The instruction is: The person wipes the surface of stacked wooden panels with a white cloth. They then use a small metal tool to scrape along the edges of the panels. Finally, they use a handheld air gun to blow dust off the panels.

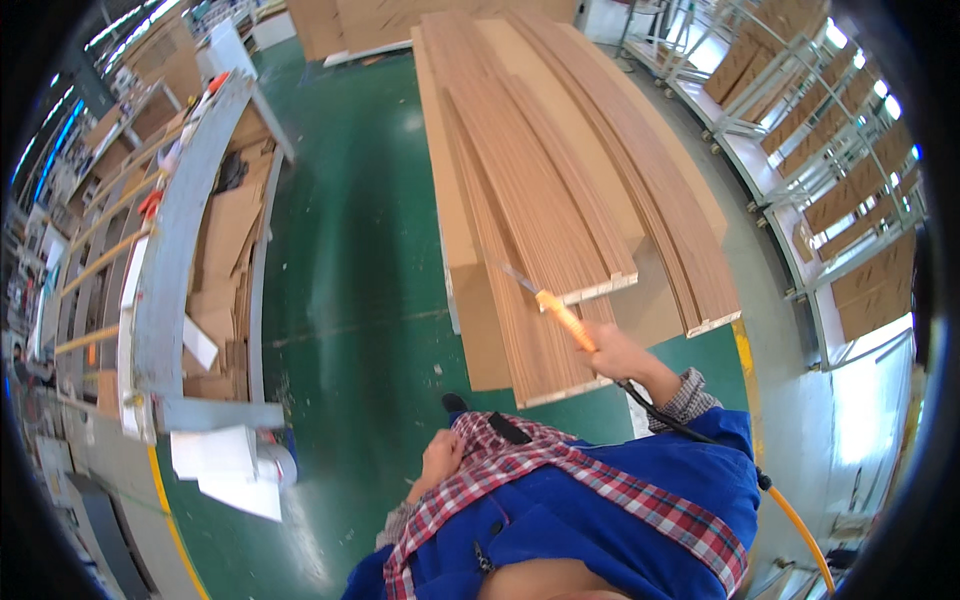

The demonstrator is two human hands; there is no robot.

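Note:
My right hand point(619, 352) grips an orange air blow gun point(564, 319). Its thin metal nozzle points up and left over long wood-grain boards point(540, 202) with pale cut ends. A black hose point(660, 416) runs from the gun's rear end past my right sleeve. Under the gun and my right hand, another wood-grain board point(517, 337) juts towards me from the stack. My left hand point(441, 456) is curled into a loose fist beside my checked apron point(480, 450), with nothing visible in it.
The boards rest on a large cardboard-covered stack point(480, 315); another long board point(645, 165) lies along its right side. A grey workbench point(169, 300) with cardboard on its lower shelf stands left. Wheeled metal racks point(795, 202) line the right. An orange hose point(802, 529) trails at lower right.

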